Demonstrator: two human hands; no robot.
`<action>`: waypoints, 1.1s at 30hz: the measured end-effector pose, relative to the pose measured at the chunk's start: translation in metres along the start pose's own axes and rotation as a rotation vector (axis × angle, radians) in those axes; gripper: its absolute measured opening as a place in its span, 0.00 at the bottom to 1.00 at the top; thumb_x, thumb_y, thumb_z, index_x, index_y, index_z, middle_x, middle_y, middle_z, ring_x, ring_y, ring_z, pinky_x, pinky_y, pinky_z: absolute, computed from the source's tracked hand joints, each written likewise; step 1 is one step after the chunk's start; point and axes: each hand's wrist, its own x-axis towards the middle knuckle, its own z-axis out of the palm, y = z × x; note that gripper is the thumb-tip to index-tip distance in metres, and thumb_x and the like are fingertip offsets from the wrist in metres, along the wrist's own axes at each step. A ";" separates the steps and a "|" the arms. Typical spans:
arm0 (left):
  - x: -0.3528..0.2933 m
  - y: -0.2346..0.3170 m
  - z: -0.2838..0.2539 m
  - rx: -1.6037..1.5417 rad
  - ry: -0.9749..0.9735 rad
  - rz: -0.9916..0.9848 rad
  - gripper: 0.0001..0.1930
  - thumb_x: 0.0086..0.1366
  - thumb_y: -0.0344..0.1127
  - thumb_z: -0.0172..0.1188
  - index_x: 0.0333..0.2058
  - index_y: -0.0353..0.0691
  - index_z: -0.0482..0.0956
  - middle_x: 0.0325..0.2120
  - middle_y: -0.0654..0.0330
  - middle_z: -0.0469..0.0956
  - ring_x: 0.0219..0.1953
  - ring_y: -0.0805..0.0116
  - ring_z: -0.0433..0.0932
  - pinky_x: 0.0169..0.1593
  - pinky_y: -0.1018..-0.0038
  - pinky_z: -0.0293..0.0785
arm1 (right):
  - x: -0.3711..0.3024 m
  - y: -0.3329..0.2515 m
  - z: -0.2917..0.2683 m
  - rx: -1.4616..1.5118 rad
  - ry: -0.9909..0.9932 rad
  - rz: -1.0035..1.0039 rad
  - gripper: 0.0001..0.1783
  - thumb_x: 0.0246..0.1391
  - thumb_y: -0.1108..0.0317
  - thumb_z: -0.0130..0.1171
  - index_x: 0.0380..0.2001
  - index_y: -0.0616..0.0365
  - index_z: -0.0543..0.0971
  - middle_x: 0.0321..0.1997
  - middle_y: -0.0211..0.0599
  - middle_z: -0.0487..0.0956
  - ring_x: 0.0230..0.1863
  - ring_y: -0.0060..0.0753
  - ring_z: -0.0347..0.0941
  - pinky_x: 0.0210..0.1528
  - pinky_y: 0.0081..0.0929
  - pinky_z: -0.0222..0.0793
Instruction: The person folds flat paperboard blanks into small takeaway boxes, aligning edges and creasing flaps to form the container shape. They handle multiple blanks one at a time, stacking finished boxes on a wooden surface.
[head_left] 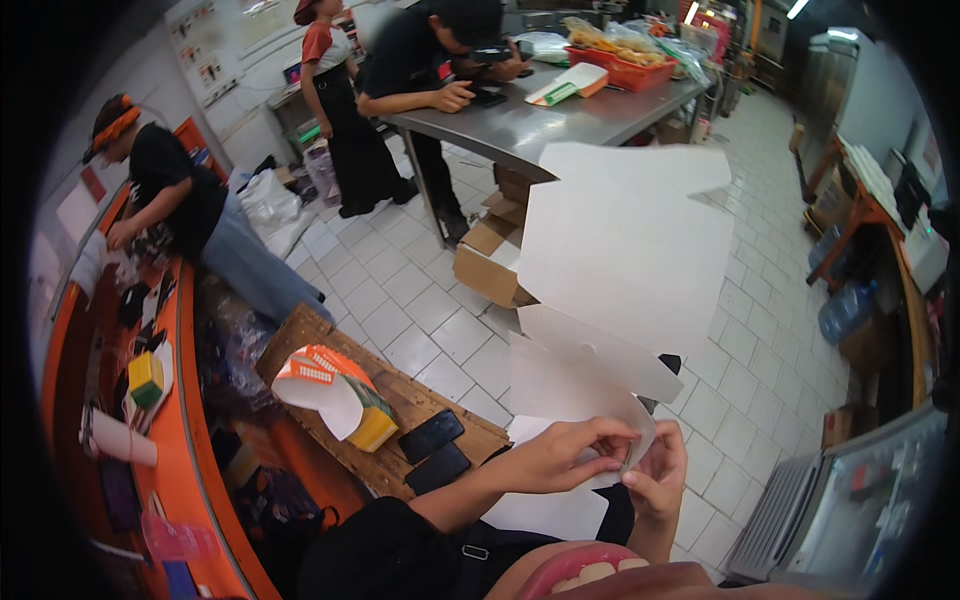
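In front of me stands a large white cardboard box blank (625, 240), partly folded, its broad panel tilted up and away. My left hand (575, 455) pinches a flap at its near right corner between thumb and fingers. Close beside it, my right hand (655, 478) grips the same corner from the right, thumb toward the flap. The fingertips of both hands nearly meet there. Another white panel (555, 512) lies below the hands, over my lap; whether it belongs to the same blank I cannot tell.
On a wooden board (400, 385) at left lie two dark phones (432, 437), a printed carton (335, 385) and a yellow box (373, 430). An orange counter (205, 420) curves along the left. Behind the blank are an open brown carton (487, 260) and a steel table (560, 115). Three people stand farther off.
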 end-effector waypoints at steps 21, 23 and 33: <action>-0.008 -0.039 -0.016 -0.694 0.258 0.016 0.43 0.50 0.58 0.64 0.56 0.36 0.58 0.55 0.55 0.63 0.59 0.65 0.62 0.60 0.67 0.60 | 0.038 0.023 0.031 -1.198 0.005 -0.518 0.24 0.37 0.82 0.56 0.40 0.47 0.79 0.56 0.46 0.68 0.57 0.53 0.62 0.58 0.42 0.58; -0.019 -0.041 -0.021 -0.611 0.282 -0.081 0.56 0.45 0.71 0.61 0.61 0.35 0.53 0.58 0.53 0.62 0.60 0.61 0.62 0.61 0.65 0.61 | 0.038 0.024 0.030 -1.323 -0.025 -0.582 0.23 0.35 0.80 0.58 0.37 0.43 0.81 0.55 0.45 0.69 0.56 0.54 0.61 0.58 0.45 0.58; -0.040 -0.053 -0.033 -0.646 0.537 -0.171 0.36 0.50 0.55 0.66 0.52 0.38 0.67 0.49 0.58 0.70 0.51 0.66 0.70 0.53 0.70 0.67 | 0.047 0.036 0.033 -1.195 0.048 -0.667 0.14 0.41 0.73 0.65 0.35 0.45 0.81 0.51 0.44 0.72 0.56 0.52 0.63 0.57 0.44 0.57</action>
